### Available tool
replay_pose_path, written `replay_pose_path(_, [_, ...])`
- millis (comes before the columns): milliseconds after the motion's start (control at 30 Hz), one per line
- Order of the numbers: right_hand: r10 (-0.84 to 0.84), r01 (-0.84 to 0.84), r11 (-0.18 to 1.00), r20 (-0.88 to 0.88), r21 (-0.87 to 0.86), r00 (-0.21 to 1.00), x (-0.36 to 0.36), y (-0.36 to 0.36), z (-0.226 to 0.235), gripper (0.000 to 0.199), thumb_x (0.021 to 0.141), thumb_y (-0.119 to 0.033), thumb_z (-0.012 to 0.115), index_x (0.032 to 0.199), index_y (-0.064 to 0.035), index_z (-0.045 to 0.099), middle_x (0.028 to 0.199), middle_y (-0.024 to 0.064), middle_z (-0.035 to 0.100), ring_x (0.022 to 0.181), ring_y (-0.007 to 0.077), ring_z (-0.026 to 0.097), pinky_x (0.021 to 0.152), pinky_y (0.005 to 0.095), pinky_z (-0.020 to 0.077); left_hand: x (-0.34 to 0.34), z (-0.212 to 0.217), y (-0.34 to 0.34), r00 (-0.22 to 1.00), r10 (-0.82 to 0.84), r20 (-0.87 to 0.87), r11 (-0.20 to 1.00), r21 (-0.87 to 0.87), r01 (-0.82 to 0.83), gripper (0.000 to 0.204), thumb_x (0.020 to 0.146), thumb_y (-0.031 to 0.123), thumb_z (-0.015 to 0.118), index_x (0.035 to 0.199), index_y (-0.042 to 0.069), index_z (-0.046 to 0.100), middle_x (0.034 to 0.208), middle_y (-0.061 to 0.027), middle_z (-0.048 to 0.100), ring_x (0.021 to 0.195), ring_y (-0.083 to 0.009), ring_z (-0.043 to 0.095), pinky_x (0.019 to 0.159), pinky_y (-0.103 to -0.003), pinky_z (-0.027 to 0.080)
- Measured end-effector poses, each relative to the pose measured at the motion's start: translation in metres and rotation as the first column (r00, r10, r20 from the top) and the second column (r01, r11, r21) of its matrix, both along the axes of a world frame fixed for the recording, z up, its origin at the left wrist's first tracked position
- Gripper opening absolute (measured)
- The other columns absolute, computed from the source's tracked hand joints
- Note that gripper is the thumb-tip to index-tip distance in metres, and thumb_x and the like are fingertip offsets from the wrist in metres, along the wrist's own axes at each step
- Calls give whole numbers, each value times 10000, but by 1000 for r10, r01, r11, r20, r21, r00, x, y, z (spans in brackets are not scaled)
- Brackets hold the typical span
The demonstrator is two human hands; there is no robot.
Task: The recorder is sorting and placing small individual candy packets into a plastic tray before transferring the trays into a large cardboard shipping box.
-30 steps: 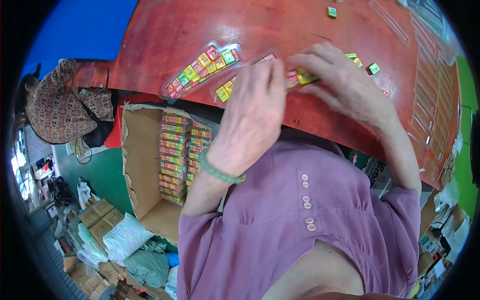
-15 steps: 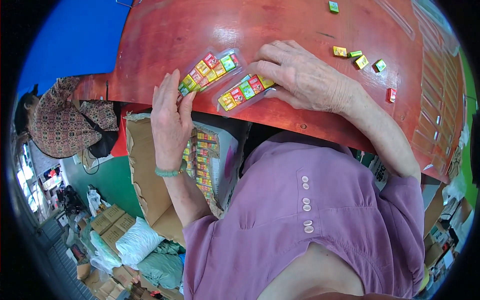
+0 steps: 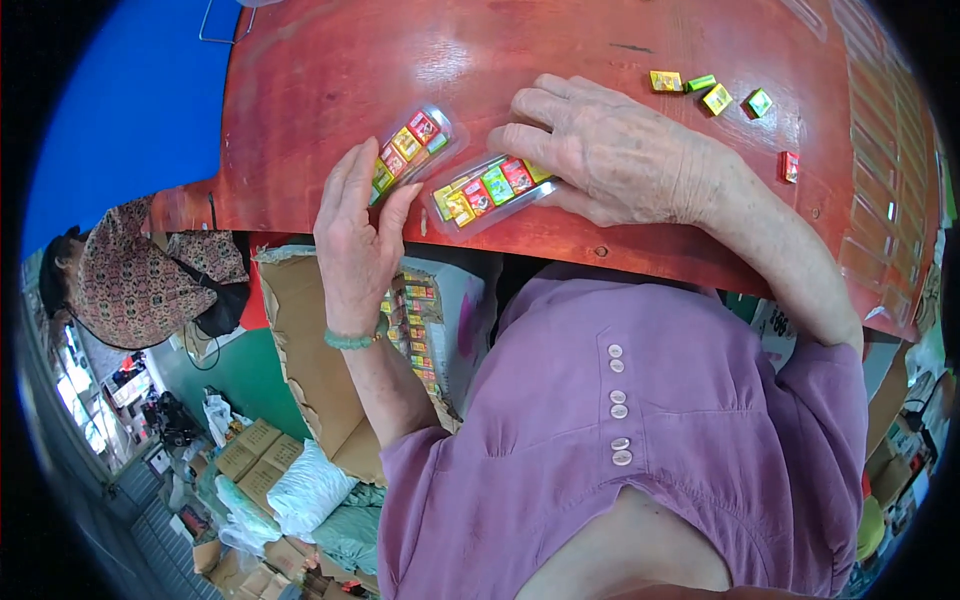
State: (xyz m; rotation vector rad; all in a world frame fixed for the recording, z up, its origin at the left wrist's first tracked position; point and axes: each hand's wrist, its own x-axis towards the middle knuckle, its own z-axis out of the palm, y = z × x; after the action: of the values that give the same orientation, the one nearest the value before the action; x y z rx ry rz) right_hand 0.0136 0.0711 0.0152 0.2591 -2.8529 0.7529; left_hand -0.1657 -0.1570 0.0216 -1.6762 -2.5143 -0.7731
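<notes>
Two clear plastic trays filled with small red, yellow and green boxes lie close together near the front of the red table. My left hand [image 3: 362, 240] closes round the near end of the left tray [image 3: 456, 140], thumb on one side and fingers on the other. This tray slants away toward the far right, one row of boxes [image 3: 406, 143] facing up. My right hand [image 3: 625, 150] grips the right end of the other tray [image 3: 500, 217], its palm and fingers hiding that end. Small boxes [image 3: 480, 195] show along this tray.
Several loose small boxes [image 3: 716, 98] lie at the right on the red table [image 3: 560, 40]. Stacked empty clear trays [image 3: 880, 170] line the right edge. Below the table's front edge, an open carton [image 3: 312, 350] holds many similar boxes. Another person [image 3: 140, 270] sits at the left, by a blue surface [image 3: 130, 110].
The left tray has tipped in my left hand, so mainly one row of boxes shows now. My right hand stays on its tray. The whole view has shifted slightly.
</notes>
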Motion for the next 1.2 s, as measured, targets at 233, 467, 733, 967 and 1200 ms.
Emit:
replay_pose_path(233, [-26, 32, 999, 132, -40, 991, 12, 2, 2, 538, 750, -102, 767, 1240, -10, 565, 1082, 154, 547, 1045, 331, 584, 935, 411, 520, -2, 5, 9, 999, 14, 45, 1000, -18, -13, 428, 923, 94, 744, 1323, -15, 635, 1257, -200, 656, 1105, -327, 670, 924, -393, 546])
replay_pose_path(467, [-3, 7, 997, 55, -72, 998, 20, 12, -1, 481, 738, -60, 723, 1190, 11, 573, 1061, 158, 547, 1045, 329, 582, 925, 421, 514, -8, 2, 11, 998, -15, 54, 1000, 4, 14, 385, 971, 83, 687, 1337, -15, 623, 1240, -192, 661, 1091, -308, 669, 935, -375, 532])
replay_pose_path(733, [7, 4, 982, 57, -188, 998, 21, 34, 15, 461, 768, -47, 699, 1211, -19, 574, 1083, 165, 558, 1043, 362, 595, 893, 448, 509, -1, 2, 18, 998, -1, -65, 999, -55, -3, 555, 910, 147, 760, 1399, -21, 557, 1307, -233, 618, 1199, -392, 605, 991, -435, 509])
replay_pose_path(967, [89, -102, 972, -70, -210, 994, -26, 27, 37, 454, 785, -58, 688, 1227, -27, 590, 1085, 166, 579, 1044, 381, 603, 895, 463, 507, 8, 15, -1, 989, 146, 3, 989, -18, -146, 905, 745, 190, 890, 1490, -50, 435, 1470, -290, 496, 1415, -428, 442, 1165, -479, 366])
replay_pose_path(1200, [200, -202, 977, -41, -64, 979, -91, -3, 30, 449, 795, -92, 691, 1229, -13, 608, 1112, 178, 587, 1069, 381, 587, 955, 454, 493, 22, 12, -36, 865, 137, 483, 920, 262, -292, 1025, 762, 202, 901, 1563, -59, 317, 1615, -208, 355, 1502, -298, 329, 1227, -431, 254])
